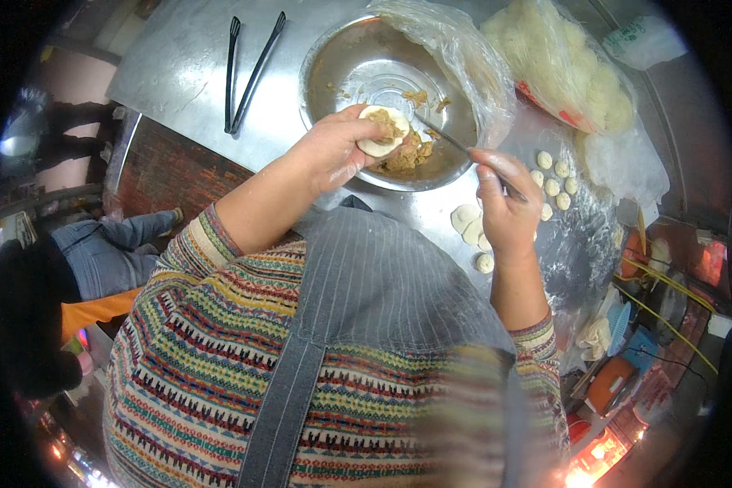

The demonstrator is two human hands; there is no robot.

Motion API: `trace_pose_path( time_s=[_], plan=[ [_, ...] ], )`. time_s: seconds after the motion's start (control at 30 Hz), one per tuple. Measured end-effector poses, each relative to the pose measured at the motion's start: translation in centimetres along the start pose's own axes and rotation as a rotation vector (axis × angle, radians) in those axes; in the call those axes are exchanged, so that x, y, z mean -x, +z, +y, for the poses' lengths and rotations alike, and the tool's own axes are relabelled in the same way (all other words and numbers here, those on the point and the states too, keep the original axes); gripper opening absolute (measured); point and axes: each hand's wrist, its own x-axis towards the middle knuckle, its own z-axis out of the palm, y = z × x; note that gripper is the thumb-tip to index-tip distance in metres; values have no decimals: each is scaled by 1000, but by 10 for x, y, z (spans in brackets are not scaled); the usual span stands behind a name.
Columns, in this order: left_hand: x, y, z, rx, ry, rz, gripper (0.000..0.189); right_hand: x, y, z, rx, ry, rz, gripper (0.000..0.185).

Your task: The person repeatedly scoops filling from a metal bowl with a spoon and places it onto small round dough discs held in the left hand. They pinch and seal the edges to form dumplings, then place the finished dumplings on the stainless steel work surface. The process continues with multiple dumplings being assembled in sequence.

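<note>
A round dough wrapper (373, 146) rests in my left hand (341, 143), with brown minced filling (385, 122) on it and my thumb over the filling's edge. Between the fingers of my right hand (509, 201) is the handle of a thin metal utensil (445, 135); its tip points into a wide steel bowl (326, 67). More filling (412, 152) lies in the near part of this bowl, partly hidden behind my left hand. Close to my right hand, flattened dough rounds (465, 216) overlap on the table, and several small dough balls (552, 187) sit on a floured area.
Black-handled tongs (244, 85) lie left of the bowl on the metal table (183, 67). Clear plastic (476, 67) drapes over the bowl's right rim. Beyond it is a plastic bag of pale contents (567, 67). At far left stands another person in jeans (107, 250).
</note>
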Motion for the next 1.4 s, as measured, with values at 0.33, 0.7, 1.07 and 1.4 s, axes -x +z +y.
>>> trace_pose_path(
  time_s=[0.33, 0.7, 1.07, 1.4],
  plan=[
    [-5, -6, 1, 123, 10, -27, 41, 23, 53, 26, 595, -136, -483, 28],
    [-1, 6, 7, -30, -147, -458, 51, -18, 12, 1, 226, -358, -155, 30],
    [1, 13, 6, -110, -154, -387, 43, -17, 21, 4, 236, -411, -67, 22],
    [4, 23, 2, -456, 43, -198, 38, -11, 34, -5, 2, 254, -30, 13]
  ],
)
